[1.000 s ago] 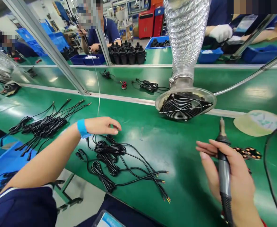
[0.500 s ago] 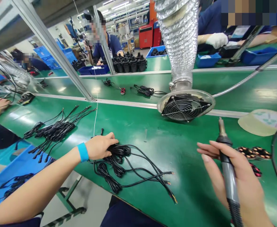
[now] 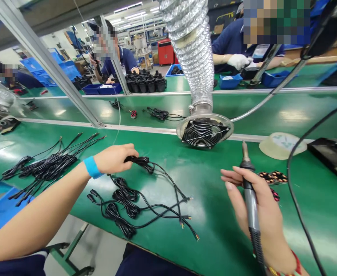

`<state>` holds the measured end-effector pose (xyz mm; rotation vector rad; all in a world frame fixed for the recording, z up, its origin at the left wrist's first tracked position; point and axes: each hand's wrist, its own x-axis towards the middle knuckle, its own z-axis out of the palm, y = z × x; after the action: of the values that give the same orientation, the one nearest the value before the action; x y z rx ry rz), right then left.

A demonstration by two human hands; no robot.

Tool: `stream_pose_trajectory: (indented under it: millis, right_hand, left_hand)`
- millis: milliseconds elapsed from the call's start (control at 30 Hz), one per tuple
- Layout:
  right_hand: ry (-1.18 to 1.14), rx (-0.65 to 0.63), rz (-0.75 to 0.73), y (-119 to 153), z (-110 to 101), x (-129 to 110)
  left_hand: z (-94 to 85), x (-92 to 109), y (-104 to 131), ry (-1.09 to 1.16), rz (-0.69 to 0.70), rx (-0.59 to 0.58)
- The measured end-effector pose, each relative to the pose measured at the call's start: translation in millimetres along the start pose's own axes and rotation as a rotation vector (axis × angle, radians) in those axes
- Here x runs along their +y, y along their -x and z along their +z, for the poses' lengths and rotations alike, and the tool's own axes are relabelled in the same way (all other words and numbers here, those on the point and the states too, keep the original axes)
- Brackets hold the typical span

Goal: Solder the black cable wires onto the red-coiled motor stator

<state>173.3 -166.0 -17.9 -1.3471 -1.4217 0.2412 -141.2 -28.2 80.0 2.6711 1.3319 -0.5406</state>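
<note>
My left hand [image 3: 115, 158], with a blue band at its wrist, is closed on a coiled black cable [image 3: 145, 164] just above the green table. Below it lie several more coiled black cables [image 3: 119, 219], their bare coloured wire ends pointing right. On the right, my right hand [image 3: 257, 203] holds a soldering iron [image 3: 251, 203] across the palm, tip up. Its thumb and fingers are partly spread round the handle. Round parts with copper windings [image 3: 279, 177] lie just beyond that hand.
A fan [image 3: 203, 133] hangs from a silver duct [image 3: 198, 57] at the middle. Another cable pile [image 3: 49, 165] lies at left, near a blue bin [image 3: 4, 211]. A yellowish dish [image 3: 282, 145] and black cord [image 3: 293, 191] are at right. Co-workers sit across the table.
My left hand has lifted a coiled cable away from the others, which stay on the table. The view has shifted right. My right hand still holds the soldering iron.
</note>
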Motion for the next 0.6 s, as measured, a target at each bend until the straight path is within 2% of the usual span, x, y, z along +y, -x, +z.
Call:
stream_pose_trajectory:
  millis: [67, 200, 300, 400, 500, 600]
  right_hand:
    - [-0.014, 0.006, 0.017, 0, -1, 0]
    - [-0.023, 0.006, 0.025, 0, -4, -3]
    - [-0.03, 0.004, 0.006, 0, -6, -7]
    - [-0.033, -0.003, -0.012, 0, -6, -10]
    - [-0.022, -0.013, -0.018, 1, -6, -9]
    - [-0.005, 0.002, -0.018, 0, -6, -7]
  left_hand:
    - [4.3, -4, -10, -0.034, -0.04, 0.011]
    - [23.3, -7, -20, -0.137, -0.133, -0.083]
    - [29.4, 1, -18, -0.108, -0.141, -0.017]
    - [26.5, 21, -23, -0.009, -0.047, 0.089]
    - [26.0, 50, -39, 0.028, 0.109, 0.076]
    - [32.5, 80, -60, -0.042, 0.243, 0.044]
